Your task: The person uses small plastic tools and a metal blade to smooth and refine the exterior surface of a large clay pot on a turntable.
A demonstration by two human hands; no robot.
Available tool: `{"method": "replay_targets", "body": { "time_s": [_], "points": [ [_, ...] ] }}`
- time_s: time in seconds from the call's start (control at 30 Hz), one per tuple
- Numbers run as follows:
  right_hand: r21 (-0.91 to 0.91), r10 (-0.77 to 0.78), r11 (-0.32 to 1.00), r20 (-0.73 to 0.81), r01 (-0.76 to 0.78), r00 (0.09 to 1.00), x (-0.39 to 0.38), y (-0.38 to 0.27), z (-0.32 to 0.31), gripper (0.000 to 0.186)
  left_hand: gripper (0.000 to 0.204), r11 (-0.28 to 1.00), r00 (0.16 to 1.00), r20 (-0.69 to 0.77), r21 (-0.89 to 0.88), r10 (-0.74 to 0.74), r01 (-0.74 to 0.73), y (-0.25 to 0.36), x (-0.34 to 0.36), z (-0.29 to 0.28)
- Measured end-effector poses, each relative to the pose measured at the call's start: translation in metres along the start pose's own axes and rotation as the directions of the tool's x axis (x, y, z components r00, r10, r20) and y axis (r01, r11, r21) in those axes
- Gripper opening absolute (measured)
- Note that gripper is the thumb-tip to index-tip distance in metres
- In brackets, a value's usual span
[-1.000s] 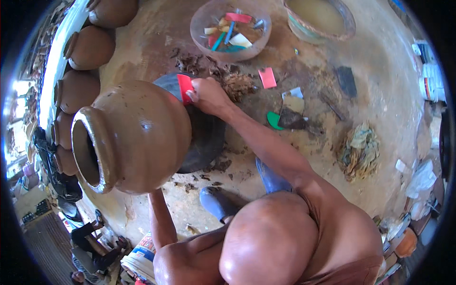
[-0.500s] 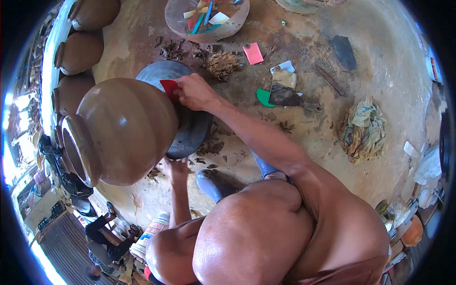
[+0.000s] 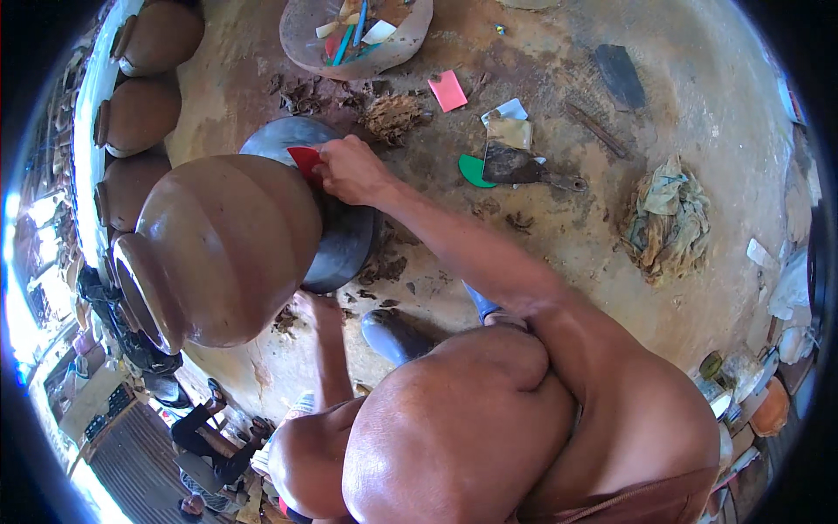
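Two bare hands work at a large brown clay pot (image 3: pixel 227 249), which sits against a round dark stand (image 3: pixel 347 255) left of the middle, its open rim pointing to the left of the picture. The right hand (image 3: pixel 351 172) is closed, thumb and fingers pinched on a red scraper (image 3: pixel 305 162) whose flat blade meets the pot's side near the stand. Its wrist is nearly straight, and the right forearm (image 3: pixel 463 236) runs down and rightward to a bent elbow, passing over the floor (image 3: pixel 559 262). The left hand (image 3: pixel 318 307) is low, at the near side of the pot and just beside the stand's lower edge; its fingers are partly hidden by the pot, so I cannot tell how far open it is or whether it touches the clay. The left forearm (image 3: pixel 332 362) rises steeply to it from beside the person's knee. On the floor beyond the right hand lie clay scraps (image 3: pixel 393 120) and a pink card-like piece (image 3: pixel 448 91), while a dark-bladed scraper (image 3: pixel 513 165) overlaps a green half-round piece (image 3: pixel 472 171), well apart from both hands
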State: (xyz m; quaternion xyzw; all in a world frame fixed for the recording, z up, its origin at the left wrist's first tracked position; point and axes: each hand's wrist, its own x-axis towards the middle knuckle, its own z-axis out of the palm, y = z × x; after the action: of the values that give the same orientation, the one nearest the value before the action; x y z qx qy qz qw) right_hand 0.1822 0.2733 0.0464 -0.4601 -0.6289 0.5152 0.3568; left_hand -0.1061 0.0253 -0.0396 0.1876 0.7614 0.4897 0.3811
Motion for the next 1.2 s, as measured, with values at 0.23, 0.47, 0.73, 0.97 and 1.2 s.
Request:
{"method": "replay_targets", "body": {
  "time_s": [0.23,0.47,0.73,0.97,1.2],
  "points": [
    [-0.007,-0.019,1.0,-0.045,0.019,0.999,-0.004,0.012,-0.009,0.019,0.089,0.775,0.771,0.229,-0.094,-0.594,0.625,0.066,-0.093,0.077],
    [-0.066,0.005,0.998,0.008,-0.005,1.0,0.001,0.005,0.01,0.023,0.079,0.993,0.99,0.089,-0.049,-0.105,0.109,0.015,-0.008,0.023],
    [-0.065,0.022,0.998,0.026,-0.02,0.999,-0.012,0.002,0.003,0.027,0.09,0.739,0.758,0.12,-0.173,-0.641,0.651,0.08,-0.086,0.083],
    [-0.084,0.05,0.995,0.04,-0.047,0.998,-0.016,0.0,0.006,0.028,0.067,0.928,0.964,0.056,-0.261,-0.261,0.266,0.047,-0.034,0.053],
    [-0.083,0.034,0.996,0.002,-0.034,0.999,-0.018,0.007,-0.006,0.024,0.086,0.7,0.709,0.26,-0.142,-0.656,0.7,0.066,-0.088,0.082]
  ]
}}
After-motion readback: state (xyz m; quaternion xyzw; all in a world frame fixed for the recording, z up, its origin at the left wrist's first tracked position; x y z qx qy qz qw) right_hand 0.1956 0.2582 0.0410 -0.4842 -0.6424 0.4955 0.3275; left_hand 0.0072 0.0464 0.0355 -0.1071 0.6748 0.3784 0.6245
